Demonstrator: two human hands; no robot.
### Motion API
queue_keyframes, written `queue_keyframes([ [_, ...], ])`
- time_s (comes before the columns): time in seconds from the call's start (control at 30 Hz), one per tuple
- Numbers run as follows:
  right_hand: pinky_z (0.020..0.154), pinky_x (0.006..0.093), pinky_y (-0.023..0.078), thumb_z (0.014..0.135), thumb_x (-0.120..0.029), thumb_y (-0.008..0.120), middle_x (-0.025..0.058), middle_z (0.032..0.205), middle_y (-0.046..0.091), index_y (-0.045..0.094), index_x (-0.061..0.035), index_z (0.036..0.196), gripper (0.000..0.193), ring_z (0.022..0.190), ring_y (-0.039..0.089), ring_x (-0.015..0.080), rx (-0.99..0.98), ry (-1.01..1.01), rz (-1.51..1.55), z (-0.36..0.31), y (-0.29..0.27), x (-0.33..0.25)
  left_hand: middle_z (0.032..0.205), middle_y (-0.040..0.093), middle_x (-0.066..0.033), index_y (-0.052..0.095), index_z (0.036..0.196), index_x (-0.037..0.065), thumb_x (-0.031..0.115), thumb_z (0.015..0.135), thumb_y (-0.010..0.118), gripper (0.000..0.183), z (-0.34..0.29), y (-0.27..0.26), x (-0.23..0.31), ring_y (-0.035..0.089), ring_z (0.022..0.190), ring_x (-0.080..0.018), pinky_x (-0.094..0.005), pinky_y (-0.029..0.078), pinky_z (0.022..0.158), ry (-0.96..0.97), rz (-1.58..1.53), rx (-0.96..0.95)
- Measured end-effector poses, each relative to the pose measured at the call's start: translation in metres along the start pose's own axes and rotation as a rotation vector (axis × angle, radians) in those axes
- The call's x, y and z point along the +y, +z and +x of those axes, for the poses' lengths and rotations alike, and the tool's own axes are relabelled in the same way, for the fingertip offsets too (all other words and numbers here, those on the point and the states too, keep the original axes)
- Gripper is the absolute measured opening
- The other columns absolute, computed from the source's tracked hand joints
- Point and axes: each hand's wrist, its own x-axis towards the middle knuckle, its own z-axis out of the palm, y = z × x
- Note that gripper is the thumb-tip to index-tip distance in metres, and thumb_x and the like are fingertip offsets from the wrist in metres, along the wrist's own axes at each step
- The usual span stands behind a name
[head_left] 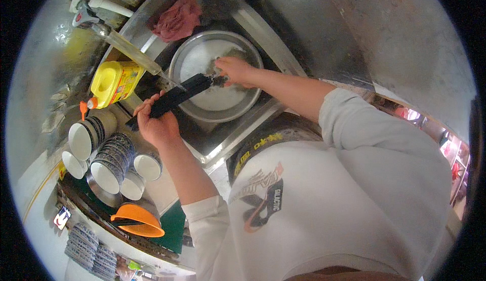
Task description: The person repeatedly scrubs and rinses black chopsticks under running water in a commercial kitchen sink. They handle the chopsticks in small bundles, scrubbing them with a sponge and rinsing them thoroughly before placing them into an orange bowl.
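Observation:
A thick bundle of long black chopsticks (181, 94) slants over the near left rim of a round metal basin (180, 109). My left hand (158, 122) is closed around its lower left end. At the upper right end, over the basin, my right hand (237, 71) has its fingers curled, with a small dark greyish thing by the fingertips that I cannot make out. Whitish, foamy water (202, 55) lies in the basin. From the tap's spout (132, 52) a thin stream falls onto the bundle.
The basin stands in a metal sink (268, 35) with a reddish cloth (178, 19) behind it. A yellow jug (112, 83) with an orange cap stands at the left. Nearer are stacked patterned bowls (115, 157) and an orange basket (139, 222) with black sticks inside.

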Motion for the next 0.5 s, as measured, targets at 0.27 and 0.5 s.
queue_keyframes([
  [0.27, 0.083, 0.0373, 0.054, 0.098, -0.026, 0.054, 0.0135, 0.144, 0.043, 0.039, -0.0057, 0.144, 0.053, 0.124, 0.049, 0.0278, 0.088, 0.072, -0.087, -0.038, -0.032, 0.028, 0.097, 0.067, -0.0185, 0.059, 0.091, 0.002, 0.001, 0.074, 0.055, 0.017, -0.072, 0.049, 0.054, 0.064, 0.099, -0.0330, -0.0493, 0.047, 0.100, 0.331, 0.416, -0.038],
  [0.5, 0.085, 0.0389, 0.052, 0.100, -0.023, 0.050, 0.0122, 0.147, 0.039, 0.035, -0.0078, 0.147, 0.052, 0.123, 0.048, 0.0265, -0.046, 0.138, -0.512, -0.073, -0.017, 0.035, 0.075, 0.063, -0.0047, 0.062, 0.078, 0.004, 0.008, 0.079, 0.066, 0.006, -0.095, 0.004, -0.004, 0.058, 0.071, -0.0141, -0.0326, 0.047, 0.065, 0.164, 0.767, 0.374],
])
